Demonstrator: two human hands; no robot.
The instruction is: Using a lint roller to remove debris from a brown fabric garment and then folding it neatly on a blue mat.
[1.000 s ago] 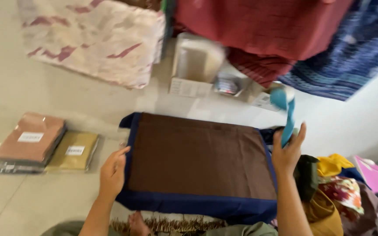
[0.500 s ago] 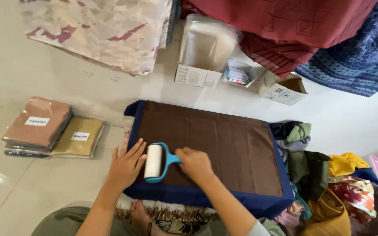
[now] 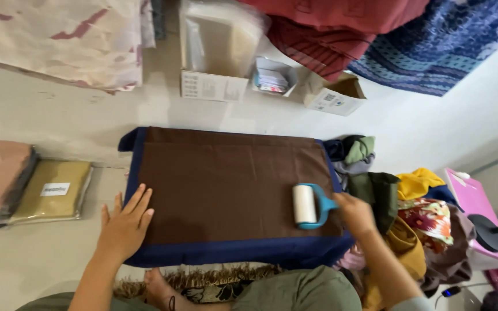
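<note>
Item: folded brown cloth (image 3: 226,184) with a dark blue border, laid flat on the pale floor (image 3: 64,121); all positions below are given relative to it. Left hand (image 3: 123,226): fingers spread, palm pressed flat on the cloth's near left corner, grasping nothing. Right hand (image 3: 357,212): clenched round the blue handle of a lint roller (image 3: 306,205), whose white drum rests on the cloth close to its right edge. Change noted: half a second ago the roller sat at the cloth's near left, just beside the left hand; it now lies at the far right, so one pass has crossed the near strip of the cloth, which suggests the lint-rolling is under way with the farther part likely still to be covered. Left of the cloth: two flat packets (image 3: 30,190), one pinkish, one olive, each with a white label. Beyond it: open cardboard boxes (image 3: 214,86) and hanging patterned fabrics (image 3: 410,52). Right of it: a heap of mixed coloured garments (image 3: 410,201). Near side: a fringed rug (image 3: 214,277) and the person's knees.
</note>
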